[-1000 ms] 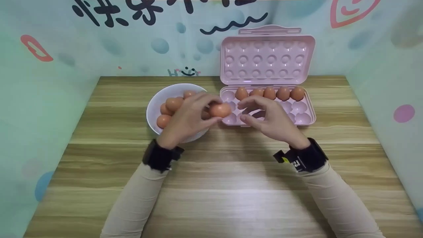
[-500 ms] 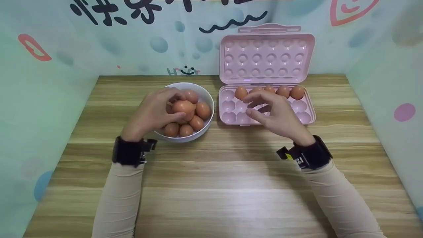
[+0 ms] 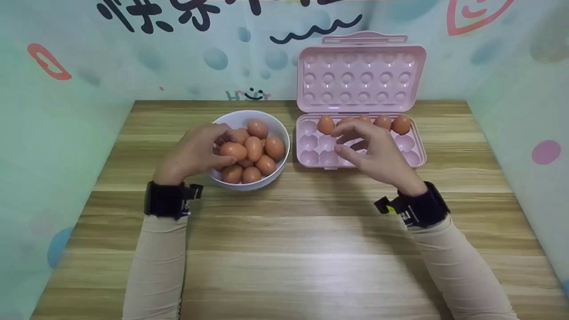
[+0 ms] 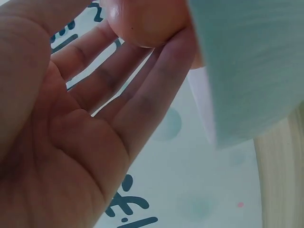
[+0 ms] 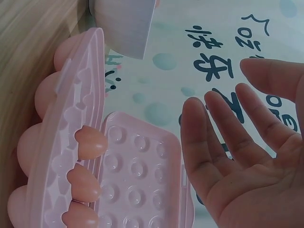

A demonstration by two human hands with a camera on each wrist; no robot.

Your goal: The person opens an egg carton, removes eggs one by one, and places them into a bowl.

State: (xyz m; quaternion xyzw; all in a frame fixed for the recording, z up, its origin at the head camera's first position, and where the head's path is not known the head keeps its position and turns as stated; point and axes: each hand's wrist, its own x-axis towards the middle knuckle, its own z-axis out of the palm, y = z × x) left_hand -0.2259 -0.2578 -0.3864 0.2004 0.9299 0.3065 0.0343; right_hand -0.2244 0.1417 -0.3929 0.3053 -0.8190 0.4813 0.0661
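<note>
My left hand [image 3: 193, 149] is at the left side of a white bowl [image 3: 285, 162] heaped with brown eggs. Its thumb and fingers hold one egg [image 3: 233, 151] over the pile. In the left wrist view that egg [image 4: 147, 21] sits at the fingertips, beside the bowl wall [image 4: 251, 71]. My right hand [image 3: 375, 149] hovers above a pink egg carton [image 3: 308, 142] with its fingers loosely bent and nothing in them. Several eggs [image 3: 326, 125] stand in the carton's back row. The right hand hides part of the carton's front rows.
The carton's lid [image 3: 362, 80] stands raised against the patterned backdrop [image 3: 178, 66]. The bowl is just left of the carton on the wooden table [image 3: 284, 249]. Patterned side walls [image 3: 524, 133] flank the table.
My left hand has moved left from between bowl and carton, back to the bowl's left side with an egg in its fingers. The right hand has shifted slightly right, above the carton.
</note>
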